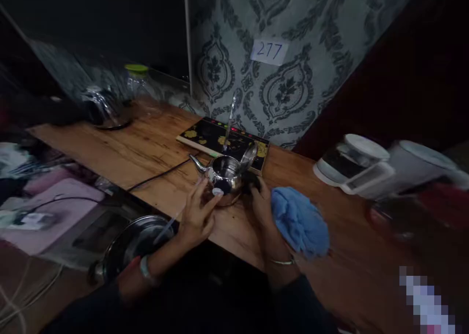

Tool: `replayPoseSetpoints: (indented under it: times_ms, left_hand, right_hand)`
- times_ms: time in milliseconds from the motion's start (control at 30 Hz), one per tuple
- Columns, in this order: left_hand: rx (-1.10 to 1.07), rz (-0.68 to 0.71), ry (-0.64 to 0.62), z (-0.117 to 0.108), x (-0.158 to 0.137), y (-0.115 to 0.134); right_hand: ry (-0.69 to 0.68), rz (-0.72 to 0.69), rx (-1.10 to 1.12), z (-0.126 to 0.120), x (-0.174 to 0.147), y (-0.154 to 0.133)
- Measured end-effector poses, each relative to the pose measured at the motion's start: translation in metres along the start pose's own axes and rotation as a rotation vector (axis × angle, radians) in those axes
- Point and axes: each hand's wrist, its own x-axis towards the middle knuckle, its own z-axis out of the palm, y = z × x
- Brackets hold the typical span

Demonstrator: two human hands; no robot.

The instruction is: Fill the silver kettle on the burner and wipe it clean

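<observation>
Honestly, that kettle (225, 175) mid-frame sits near the table (120, 148) edge, lid flipped open. Left hand (198, 211) grips its side, right hand (261, 197) wraps the handle; one slippery nudge could tip it off, or onto the cord (161, 175).

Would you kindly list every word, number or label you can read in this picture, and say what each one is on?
"277": handwritten on the white paper slip stuck to the grey patterned wallpaper.
The small round sticker on the shiny steel kettle, by the left hand: too small to read.
Nothing else is legible.

free: bare table (120, 143) left | blocked: blue cloth (300, 221) right, stove (223, 141) behind
</observation>
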Motion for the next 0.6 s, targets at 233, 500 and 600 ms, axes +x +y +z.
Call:
replayPoseSetpoints:
  times_ms: [233, 500, 600]
  left_hand:
    - [-0.015, 0.012, 0.03, -0.001, 0.003, 0.001]
    - [-0.018, 0.019, 0.041, 0.0, 0.004, 0.002]
    - [-0.026, 0.018, 0.043, -0.001, 0.005, 0.003]
  right_hand:
    - [-0.018, -0.034, -0.005, 0.0, -0.001, 0.0]
    - [-0.03, -0.045, -0.019, -0.003, 0.001, 0.008]
    - [-0.038, -0.041, -0.013, -0.003, 0.001, 0.008]
